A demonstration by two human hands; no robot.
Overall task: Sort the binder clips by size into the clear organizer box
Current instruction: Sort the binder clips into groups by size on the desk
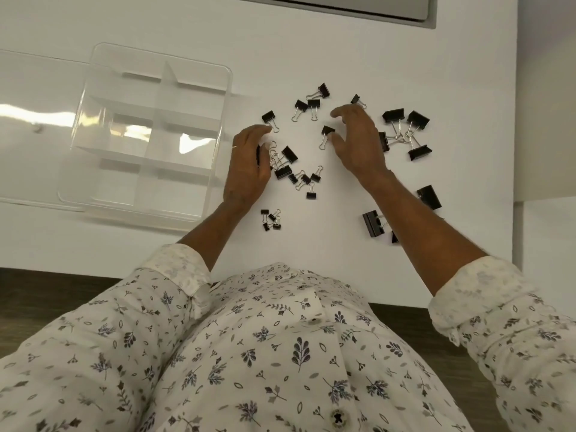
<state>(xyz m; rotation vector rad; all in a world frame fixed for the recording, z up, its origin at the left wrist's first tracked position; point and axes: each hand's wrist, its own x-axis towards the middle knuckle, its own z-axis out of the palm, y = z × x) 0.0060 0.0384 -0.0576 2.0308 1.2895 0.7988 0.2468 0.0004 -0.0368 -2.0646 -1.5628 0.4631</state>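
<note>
Grips black metal binder clip (258, 155) in curled left hand (247, 169), 3 o'clock of clear plastic organizer box (118, 182); spreads right hand (358, 145) open, empty.

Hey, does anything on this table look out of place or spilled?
Nothing looks damaged. The binder clips lie scattered loose on the table, sizes mixed and some tangled by their handles, right of the organizer box, whose compartments look empty.

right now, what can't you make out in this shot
Head view: black clip under the left hand; curled fingers hide whether they grip it.
Head view: second clip, mostly covered by the right forearm.
Head view: clear lid-like piece beside the organizer box, cut off by the left frame edge.
</note>
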